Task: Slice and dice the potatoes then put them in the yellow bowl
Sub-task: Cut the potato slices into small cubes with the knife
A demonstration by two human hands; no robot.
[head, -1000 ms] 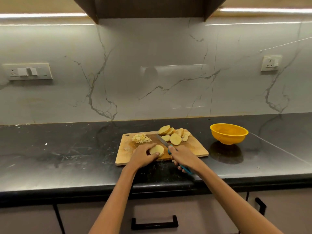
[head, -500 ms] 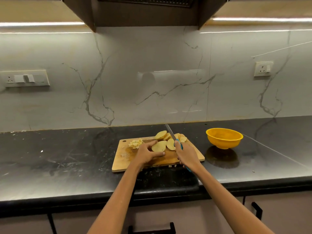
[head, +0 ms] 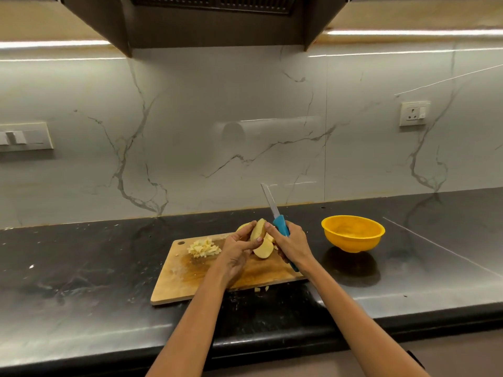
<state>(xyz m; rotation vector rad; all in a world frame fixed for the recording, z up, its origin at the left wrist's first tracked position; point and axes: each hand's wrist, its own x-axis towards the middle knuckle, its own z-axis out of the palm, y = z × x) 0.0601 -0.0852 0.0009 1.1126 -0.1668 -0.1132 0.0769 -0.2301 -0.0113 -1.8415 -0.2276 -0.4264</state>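
A wooden cutting board [head: 190,278] lies on the black counter. On its far left sits a small pile of diced potato [head: 203,247]. My left hand [head: 236,254] pinches a stack of potato slices [head: 258,230] and holds it on edge above the board. More slices [head: 263,249] lie beneath and behind it. My right hand [head: 292,244] grips a blue-handled knife [head: 280,224] with the blade pointing up and away; its forefinger touches the lifted slices. The yellow bowl [head: 353,233] stands to the right of the board, with nothing visible inside.
A few potato bits [head: 261,289] lie on the counter just off the board's near edge. The marble backsplash carries a switch plate [head: 24,136] at the left and a socket [head: 414,113] at the right. A dark hood hangs overhead.
My left hand has gathered slices from the board and lifted them upright. My right hand raised the knife from lying across the board to blade-up, and moved in against the slices.
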